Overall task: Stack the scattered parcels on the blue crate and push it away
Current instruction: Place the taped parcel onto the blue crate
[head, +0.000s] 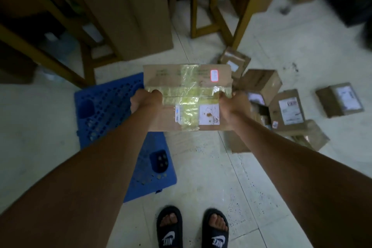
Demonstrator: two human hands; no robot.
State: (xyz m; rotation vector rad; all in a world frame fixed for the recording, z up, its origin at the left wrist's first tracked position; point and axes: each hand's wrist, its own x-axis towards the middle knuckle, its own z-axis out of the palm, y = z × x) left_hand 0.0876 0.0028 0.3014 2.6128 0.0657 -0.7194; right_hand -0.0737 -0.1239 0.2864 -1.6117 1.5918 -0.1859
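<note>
I hold a taped cardboard parcel in the air at mid frame. My left hand grips its left side and my right hand grips its right side. Under and to the left of it, the flat blue perforated crate lies on the floor, bare on top. Several more parcels lie scattered in a heap on the floor to the right, and one parcel sits apart at far right.
Wooden shelf frames and a large brown carton stand at the back. My feet in black slippers are on the white tiled floor near the bottom edge. More cartons sit at the back right.
</note>
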